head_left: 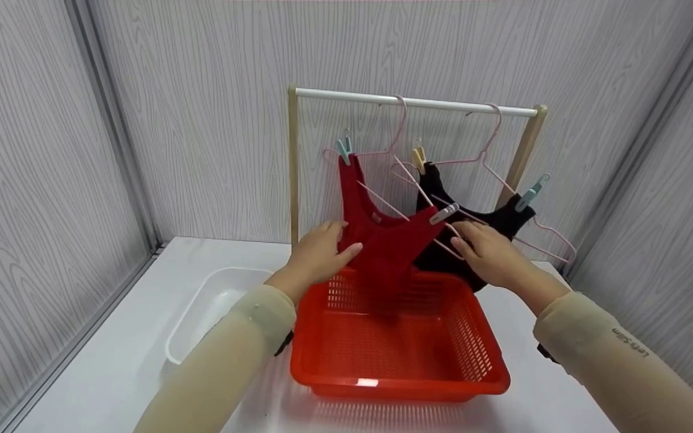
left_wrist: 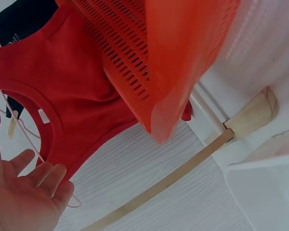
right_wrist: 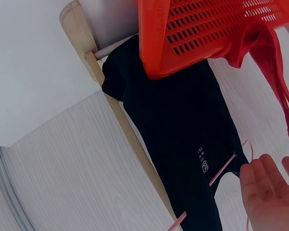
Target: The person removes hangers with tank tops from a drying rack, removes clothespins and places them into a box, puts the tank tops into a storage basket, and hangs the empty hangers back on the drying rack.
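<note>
The left hand (head_left: 319,252), fingers loose and gripping nothing, is at the left edge of the red top (head_left: 382,249); whether they touch I cannot tell. The top hangs by pegged straps from a hanger (head_left: 403,117), its lower part at the basket's (head_left: 400,388) back rim. It looks light, soft and likely to sag; pinch it at the straps. The black top (right_wrist: 168,110) seems equally limp. Near it, the right hand (head_left: 488,252) is relaxed, holding nothing.
</note>
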`<state>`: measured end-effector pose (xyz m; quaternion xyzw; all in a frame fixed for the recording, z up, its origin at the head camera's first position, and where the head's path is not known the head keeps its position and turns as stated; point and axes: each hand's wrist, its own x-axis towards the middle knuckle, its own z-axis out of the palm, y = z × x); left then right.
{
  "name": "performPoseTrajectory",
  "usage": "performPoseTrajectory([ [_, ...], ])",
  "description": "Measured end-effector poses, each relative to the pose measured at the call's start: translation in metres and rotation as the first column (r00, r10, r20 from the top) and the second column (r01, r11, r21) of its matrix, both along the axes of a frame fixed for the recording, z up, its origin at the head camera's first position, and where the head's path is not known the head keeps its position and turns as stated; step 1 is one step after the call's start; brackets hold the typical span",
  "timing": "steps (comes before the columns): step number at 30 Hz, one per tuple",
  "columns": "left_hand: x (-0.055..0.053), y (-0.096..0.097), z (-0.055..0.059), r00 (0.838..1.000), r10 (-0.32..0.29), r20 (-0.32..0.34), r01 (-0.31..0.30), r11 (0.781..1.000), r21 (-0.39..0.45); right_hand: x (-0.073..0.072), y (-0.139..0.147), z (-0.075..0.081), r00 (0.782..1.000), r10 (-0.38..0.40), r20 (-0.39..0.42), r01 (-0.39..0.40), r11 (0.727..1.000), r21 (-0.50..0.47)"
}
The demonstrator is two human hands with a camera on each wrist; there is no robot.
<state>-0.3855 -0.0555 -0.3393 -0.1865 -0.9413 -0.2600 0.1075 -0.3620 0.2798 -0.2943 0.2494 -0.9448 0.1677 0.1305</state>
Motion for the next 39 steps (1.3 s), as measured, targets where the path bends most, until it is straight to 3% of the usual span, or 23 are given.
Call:
performPoseTrajectory([
  [7,-0.004,0.005,0.000,0.997,0.053,-0.055,-0.050,0.997,0.060,-0.005,-0.002,-0.004,0.996,-0.028,-0.082,0.021,0.996,-0.083],
  [16,-0.010,0.009,-0.001,0.984,0.103,-0.144,-0.091,0.992,0.091,-0.011,-0.010,-0.008,0.974,-0.131,-0.183,0.096,0.977,-0.189],
  [19,-0.011,0.012,-0.003,0.984,0.115,-0.134,-0.099,0.988,0.118,-0.013,-0.015,-0.010,0.969,-0.193,-0.156,0.146,0.952,-0.270],
  [26,-0.010,0.022,-0.003,0.989,0.115,-0.094,-0.103,0.987,0.119,-0.018,-0.030,-0.010,0.957,-0.282,-0.070,0.221,0.864,-0.453],
  [34,-0.010,0.024,-0.001,0.995,0.094,-0.035,-0.084,0.972,0.221,-0.017,-0.040,-0.009,0.935,-0.354,-0.024,0.284,0.786,-0.549],
  [39,-0.013,0.022,-0.003,0.996,0.082,-0.018,-0.074,0.956,0.284,-0.016,-0.040,-0.011,0.928,-0.369,-0.045,0.274,0.762,-0.587],
])
